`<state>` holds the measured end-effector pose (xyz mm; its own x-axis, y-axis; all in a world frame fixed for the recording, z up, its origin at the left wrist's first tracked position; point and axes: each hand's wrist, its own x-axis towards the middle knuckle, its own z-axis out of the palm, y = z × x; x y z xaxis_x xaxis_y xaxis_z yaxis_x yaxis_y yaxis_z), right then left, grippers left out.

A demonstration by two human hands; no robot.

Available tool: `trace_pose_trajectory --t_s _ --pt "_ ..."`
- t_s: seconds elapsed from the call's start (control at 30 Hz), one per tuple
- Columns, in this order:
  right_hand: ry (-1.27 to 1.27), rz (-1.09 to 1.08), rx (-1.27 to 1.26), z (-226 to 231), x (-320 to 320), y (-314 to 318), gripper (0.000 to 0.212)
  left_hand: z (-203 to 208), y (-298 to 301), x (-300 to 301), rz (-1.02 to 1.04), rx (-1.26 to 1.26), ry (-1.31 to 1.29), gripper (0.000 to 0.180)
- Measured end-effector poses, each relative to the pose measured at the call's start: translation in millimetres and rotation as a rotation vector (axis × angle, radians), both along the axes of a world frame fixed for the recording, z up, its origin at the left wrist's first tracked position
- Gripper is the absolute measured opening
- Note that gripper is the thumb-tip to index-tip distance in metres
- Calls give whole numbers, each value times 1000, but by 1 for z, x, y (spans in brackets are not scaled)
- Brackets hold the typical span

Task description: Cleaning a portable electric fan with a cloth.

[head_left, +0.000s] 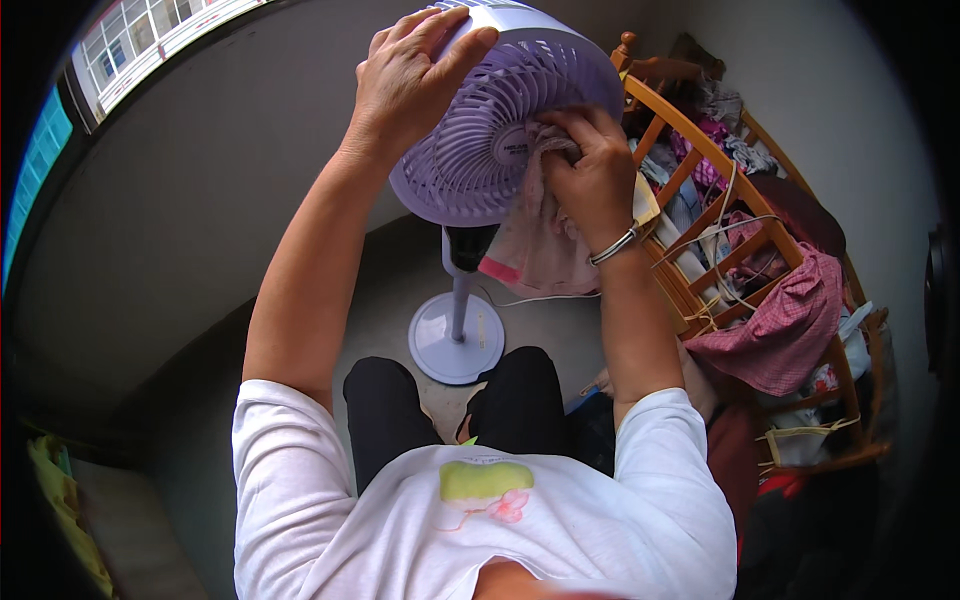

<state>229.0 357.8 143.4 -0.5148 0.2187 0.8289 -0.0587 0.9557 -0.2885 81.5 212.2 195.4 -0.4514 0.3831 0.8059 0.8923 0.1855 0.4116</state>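
Head view looks down past my white shirt and dark trousers to a grey floor point(180, 230), and to my right a wooden cot point(700, 150) stands heaped with clothes, a checked pink garment point(790, 325) hanging over its rail. Straight ahead of me rises a pale purple pedestal fan point(480, 150), its round base point(457, 338) on the floor just beyond my knees and its slatted grille tilted up toward me. My left hand point(410, 80) lies over the upper left rim of the fan head, fingers point(455, 50) spread a little and curled across the top edge, gripping the housing. My right hand point(590, 170), a metal bangle point(613, 245) on its wrist, presses a pink cloth point(540, 245) against the grille right beside the centre hub; those fingers are bunched together and closed on the cloth, which hangs down from under them in front of the fan's pole.
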Motion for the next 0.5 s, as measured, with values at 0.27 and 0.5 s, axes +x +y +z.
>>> trace_pose_trajectory --t_s 0.27,0.5 --pt "-75 1 524 0 -11 -47 36 -10 -6 -16 -21 45 10 61" --pt "-80 -47 162 8 -4 -4 24 2 -4 4 7 20 -9 58"
